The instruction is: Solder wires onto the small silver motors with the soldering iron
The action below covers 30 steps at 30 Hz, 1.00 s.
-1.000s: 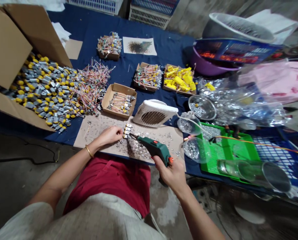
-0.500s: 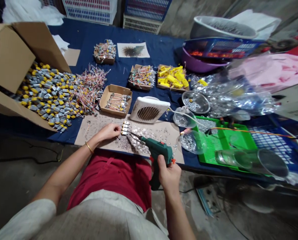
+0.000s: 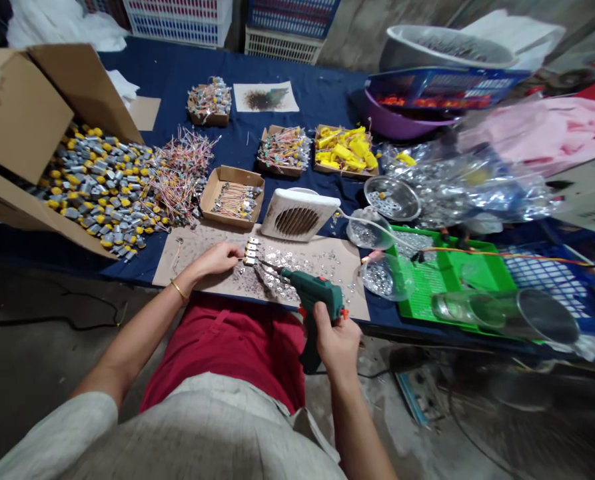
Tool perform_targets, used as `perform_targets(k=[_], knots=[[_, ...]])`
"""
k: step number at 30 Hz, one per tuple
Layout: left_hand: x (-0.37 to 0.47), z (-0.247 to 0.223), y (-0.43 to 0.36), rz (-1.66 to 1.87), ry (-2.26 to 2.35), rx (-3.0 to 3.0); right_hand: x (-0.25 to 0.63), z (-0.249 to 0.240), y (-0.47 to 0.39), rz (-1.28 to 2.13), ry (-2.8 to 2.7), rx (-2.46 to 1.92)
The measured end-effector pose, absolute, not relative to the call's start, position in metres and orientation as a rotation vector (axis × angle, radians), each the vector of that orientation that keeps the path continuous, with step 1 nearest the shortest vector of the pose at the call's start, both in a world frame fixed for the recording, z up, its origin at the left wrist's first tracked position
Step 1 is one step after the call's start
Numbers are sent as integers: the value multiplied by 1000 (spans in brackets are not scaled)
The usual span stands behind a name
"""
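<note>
My right hand (image 3: pixel 338 340) is wrapped round the grip of a green soldering gun (image 3: pixel 318 293) with red-orange parts. Its thin tip points left and reaches close to a short row of small white-and-yellow motors (image 3: pixel 250 252) on a cardboard sheet (image 3: pixel 207 285). At the left end of that row rests my left hand (image 3: pixel 218 259), fingers pinched together beside the motors. What those fingers hold, if anything, is too small to make out. Many small shiny metal pieces (image 3: pixel 282 277) lie scattered around the tip.
A white vent fan (image 3: pixel 301 215) stands behind the motors. An open carton (image 3: pixel 22 113) spills motors (image 3: pixel 102 187) at left, beside a shallow box of wired motors (image 3: pixel 234 200). Yellow parts (image 3: pixel 346 148) fill another box. Plastic cups (image 3: pixel 382 277) and a green tray (image 3: pixel 427 287) stand right.
The view has shifted slightly. Both hands stay nearly in place, with the soldering gun's tip still close to the row of motors.
</note>
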<state>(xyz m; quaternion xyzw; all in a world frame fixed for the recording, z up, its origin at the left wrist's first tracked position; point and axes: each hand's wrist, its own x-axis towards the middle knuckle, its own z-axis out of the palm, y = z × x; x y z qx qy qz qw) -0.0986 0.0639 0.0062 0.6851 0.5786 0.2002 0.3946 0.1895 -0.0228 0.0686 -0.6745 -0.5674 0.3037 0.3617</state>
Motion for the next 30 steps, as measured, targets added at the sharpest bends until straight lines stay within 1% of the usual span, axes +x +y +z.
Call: perform_targets(k=[2,4,8,12,16,21,26,30], knots=[[-106,11,49,595,1514,1830,193,69,-27,779,-1465,-1751],[-109,14,31,655,1657,1912,197,67,-30,765,-1448,-1757],[-101,10,14,537,1661,2054,201,59,-34,766,-1412,-1779],[-91,5,24,474,1548,2164,201,52,-36,844,-1371,-1784],[-90,5,37,493,1526,2040,203,49,-39,873,-1334,-1748],[-82,5,43,576,1673,1753,200,54,-27,872,-1421,-1708],[-72,-1,42,600,1772,1733,188,60,-19,773,-1617,-1671],[-70,-6,40,620,1763,1709,179,55,-27,696,-1665,-1637]])
